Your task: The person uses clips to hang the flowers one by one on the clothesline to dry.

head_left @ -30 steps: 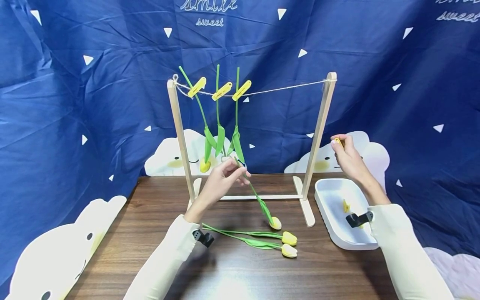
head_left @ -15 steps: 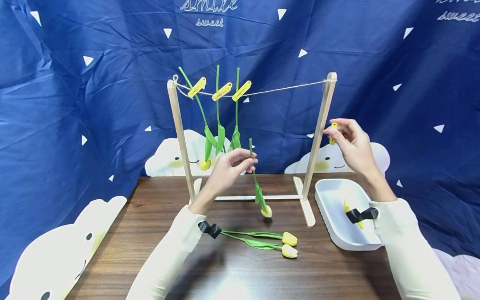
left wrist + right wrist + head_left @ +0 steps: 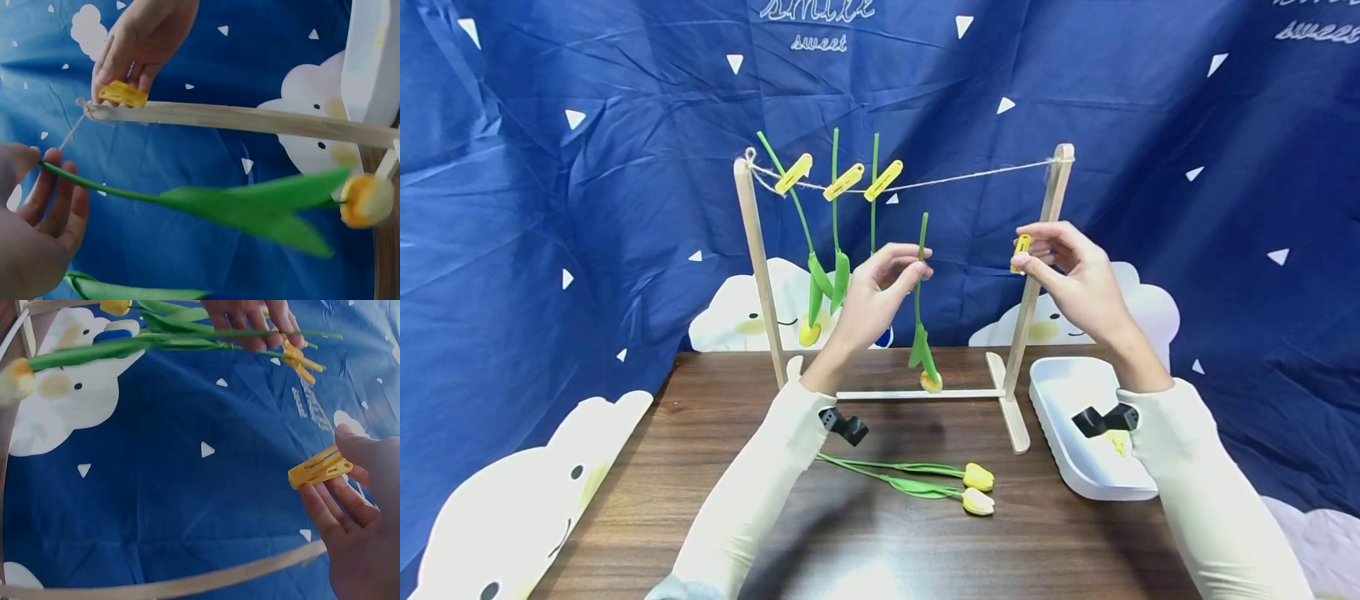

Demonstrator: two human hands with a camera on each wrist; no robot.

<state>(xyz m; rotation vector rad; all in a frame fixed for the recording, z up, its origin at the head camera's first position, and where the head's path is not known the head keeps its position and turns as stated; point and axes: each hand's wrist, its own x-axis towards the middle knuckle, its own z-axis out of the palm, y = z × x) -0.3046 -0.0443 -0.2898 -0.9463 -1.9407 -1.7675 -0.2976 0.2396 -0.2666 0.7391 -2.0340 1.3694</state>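
My left hand [image 3: 887,292] pinches the stem of an artificial tulip [image 3: 919,342], which hangs bloom down in front of the wooden frame, its stem end below the string [image 3: 970,177]. Between thumb and fingers of my right hand [image 3: 1078,279] is a yellow clothespin [image 3: 1021,253], held near the right post [image 3: 1034,287]; the right wrist view shows this clothespin [image 3: 320,467] closely. Three yellow clothespins, one of them the rightmost clothespin [image 3: 883,181], fix upside-down tulips to the left part of the string. The third hanging tulip is partly hidden behind my left hand.
Two tulips [image 3: 925,483] lie on the brown table [image 3: 715,467], blooms to the right. At the right stands a white tray [image 3: 1051,433] with yellow clothespins in it, partly covered by my right wrist. A blue cloth [image 3: 625,233] hangs behind everything.
My left hand has risen and moved right, lifting the tulip off the table area to hang more upright. My right hand has come up and left with the clothespin, from above the tray to the post.
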